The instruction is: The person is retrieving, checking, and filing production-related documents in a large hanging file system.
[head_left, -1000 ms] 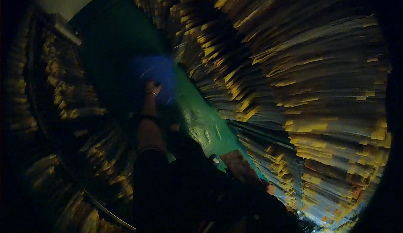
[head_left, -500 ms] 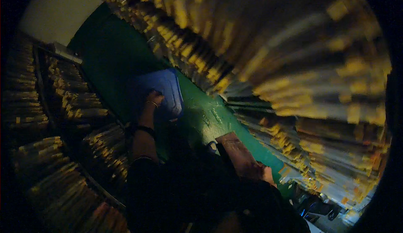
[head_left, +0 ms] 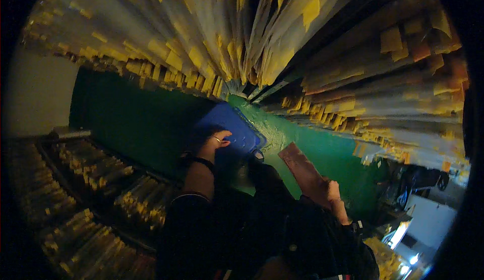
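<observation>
A blue plastic stool-like thing (head_left: 229,118) with a flat top and rounded corners stands on the green floor near the middle. Over its top is my left hand (head_left: 218,140), fingers apart; whether they touch the surface is hard to tell. A bracelet and a dark band circle that wrist. On the right, my right hand (head_left: 334,194) grips the lower end of a flat reddish-brown folder (head_left: 302,171), which slants up and to the left above the floor. My shoe (head_left: 259,155) shows beside the blue stool.
Tall shelves packed with paper files (head_left: 196,53) bearing yellow tabs line the far side and the right. Lower file shelves (head_left: 96,171) run along the left. The green floor (head_left: 126,106) forms a narrow aisle. Dark equipment and lights (head_left: 413,260) are at the lower right.
The view has turned, so the aisle lies flatter across it. My left hand's fingers look more spread over the blue stool. My right hand still holds the folder, now more in sight.
</observation>
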Demonstrator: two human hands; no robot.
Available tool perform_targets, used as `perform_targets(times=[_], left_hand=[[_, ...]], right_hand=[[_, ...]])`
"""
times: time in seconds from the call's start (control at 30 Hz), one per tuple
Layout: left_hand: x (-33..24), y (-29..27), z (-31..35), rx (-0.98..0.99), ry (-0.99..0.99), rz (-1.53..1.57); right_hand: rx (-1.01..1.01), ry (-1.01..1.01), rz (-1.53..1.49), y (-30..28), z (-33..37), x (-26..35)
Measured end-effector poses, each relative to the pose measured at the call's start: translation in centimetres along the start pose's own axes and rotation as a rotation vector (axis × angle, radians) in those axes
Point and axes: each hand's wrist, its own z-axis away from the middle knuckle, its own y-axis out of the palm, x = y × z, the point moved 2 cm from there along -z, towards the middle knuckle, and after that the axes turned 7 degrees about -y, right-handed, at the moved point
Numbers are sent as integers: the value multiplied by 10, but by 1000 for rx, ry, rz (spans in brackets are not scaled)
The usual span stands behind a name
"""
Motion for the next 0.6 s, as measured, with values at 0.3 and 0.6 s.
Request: perform_targets(times=[0.3,0.6], left_hand=[[-101,-41,61,229,198,-828],[-245,-124,128,239,27,-1475]], right_hand=[[-353,634,-186,32,24,102],[-1321,833,-1239,118,-58,222]])
